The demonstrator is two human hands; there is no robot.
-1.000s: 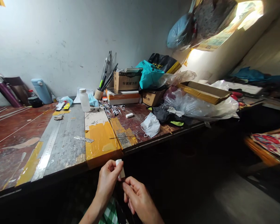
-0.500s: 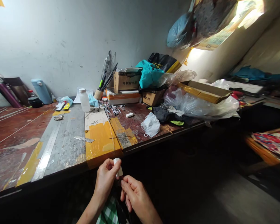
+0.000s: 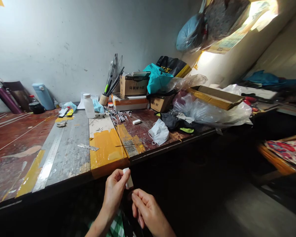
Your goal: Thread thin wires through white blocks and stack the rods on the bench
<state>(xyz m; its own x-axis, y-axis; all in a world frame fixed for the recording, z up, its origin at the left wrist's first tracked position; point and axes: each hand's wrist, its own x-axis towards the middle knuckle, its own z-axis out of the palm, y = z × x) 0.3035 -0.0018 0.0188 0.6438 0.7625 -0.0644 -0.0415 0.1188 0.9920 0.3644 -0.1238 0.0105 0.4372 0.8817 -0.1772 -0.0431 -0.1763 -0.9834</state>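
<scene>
My left hand (image 3: 114, 189) is closed, pinching a small white block (image 3: 129, 179) between thumb and fingers, just off the table's front edge. A thin pale rod (image 3: 120, 140) slants from over the table down to this block. Lower and to the right, my right hand (image 3: 146, 207) is closed with thumb and fingertips pinched in line with the rod. Its lower end appears to be in that pinch, though the fingers mostly hide it. A second white block (image 3: 136, 121) lies on the table beside a pile of small black-and-white pieces (image 3: 122, 118).
On the table are a metal ruler (image 3: 50, 154), a perforated metal strip (image 3: 88, 147), a white bottle (image 3: 88, 106), a face mask (image 3: 159, 131) and a holder with dark rods (image 3: 104, 99). Cardboard boxes (image 3: 133, 85) and plastic bags stand behind. A stool (image 3: 283, 158) is at right.
Both hands have shifted slightly right, carrying the white block along. The right hand is a little lower and farther from the block. The thin rod has moved slightly right too.
</scene>
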